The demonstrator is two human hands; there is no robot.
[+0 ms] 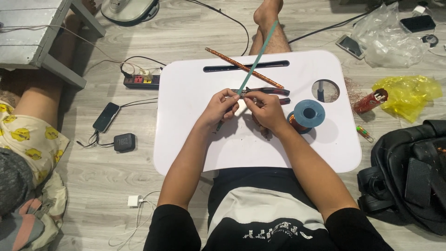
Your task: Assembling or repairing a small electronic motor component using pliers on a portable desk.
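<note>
Pinching long teal stick [258, 53], tilted: left hand [218, 108], right hand [265, 110], both grips clamped.

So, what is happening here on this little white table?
A person sits on the floor at a white lap table. The left hand and right hand together pinch a long teal stick. Pliers lie behind the hands, a wire-wrapped stick beyond them, and a blue spool of copper wire to the right.
</note>
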